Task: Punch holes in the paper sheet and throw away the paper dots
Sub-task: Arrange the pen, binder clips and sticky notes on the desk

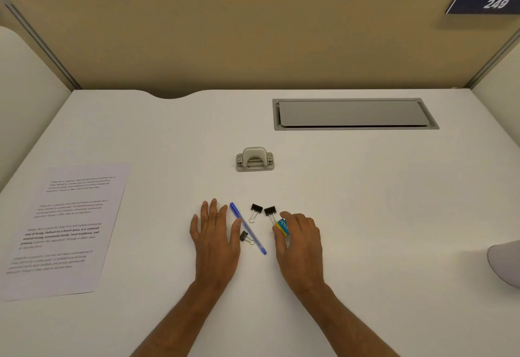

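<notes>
A printed paper sheet [66,227] lies flat on the white desk [365,202] at the left. A grey hole punch [254,159] stands at the desk's middle, beyond both hands. My left hand [215,232] rests flat, fingers spread, just left of a blue pen [247,227]. My right hand [299,240] is curled around a small blue and yellow eraser [282,227], thumb and fingers pinching it on the desk.
Three black binder clips lie between the hands: one [255,210], a second [270,213] touching the eraser, a third [246,238] by my left thumb. A grey cable hatch [354,114] is set in the desk at the back right. A pale rounded object [505,265] sits at the right edge.
</notes>
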The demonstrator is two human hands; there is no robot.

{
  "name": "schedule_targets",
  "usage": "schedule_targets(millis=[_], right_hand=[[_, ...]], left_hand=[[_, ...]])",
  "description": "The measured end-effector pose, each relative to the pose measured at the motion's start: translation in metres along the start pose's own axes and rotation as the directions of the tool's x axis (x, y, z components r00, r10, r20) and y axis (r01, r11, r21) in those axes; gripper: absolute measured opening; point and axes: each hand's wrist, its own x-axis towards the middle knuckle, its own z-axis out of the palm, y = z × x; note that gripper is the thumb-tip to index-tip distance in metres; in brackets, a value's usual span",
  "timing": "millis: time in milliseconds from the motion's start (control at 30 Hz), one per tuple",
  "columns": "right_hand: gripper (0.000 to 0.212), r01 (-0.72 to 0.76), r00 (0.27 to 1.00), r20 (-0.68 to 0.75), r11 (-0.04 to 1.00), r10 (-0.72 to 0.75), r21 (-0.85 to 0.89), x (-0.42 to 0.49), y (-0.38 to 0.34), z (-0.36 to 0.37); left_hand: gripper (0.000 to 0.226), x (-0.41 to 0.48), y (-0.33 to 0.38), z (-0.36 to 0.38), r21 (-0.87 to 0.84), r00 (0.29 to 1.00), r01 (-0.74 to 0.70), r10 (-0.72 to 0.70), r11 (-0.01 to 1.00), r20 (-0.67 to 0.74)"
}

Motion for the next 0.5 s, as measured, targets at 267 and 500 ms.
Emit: schedule_targets(millis=[267, 500], right_hand=[[0.031, -0.116, 0.992, 0.069, 0.988, 0.110, 0.104, 0.020, -0.007, 0.009], [0.035, -0.097, 0.980, 0.179, 0.995, 0.092, 0.023, 0.033, -0.010, 0.010]], left_hand=[[0.030, 0.017, 0.017, -0.009, 0.009, 0.985, 0.130, -0.129, 0.991, -0.114], [0.032, 0.025, 0.027, -0.005, -0.026, 0.977, 0.207, -0.208, 0.978, -0.042]])
